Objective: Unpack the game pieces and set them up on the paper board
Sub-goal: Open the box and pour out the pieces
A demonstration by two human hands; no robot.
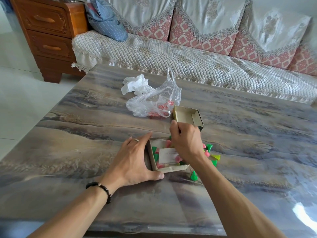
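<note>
Box (pixel 169 169) of pieces between left hand (pixel 135 160) and right hand (pixel 186 143).

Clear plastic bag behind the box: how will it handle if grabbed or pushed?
The plastic bag looks thin and crumpled, so probably floppy and very light. It would likely crumple or slide rather than move whole if pushed. On the glossy table it may slip easily.

Right hand's (pixel 186 143) fingertips, box-hidden

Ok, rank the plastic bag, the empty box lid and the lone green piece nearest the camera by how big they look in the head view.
1. plastic bag
2. box lid
3. green piece
</note>
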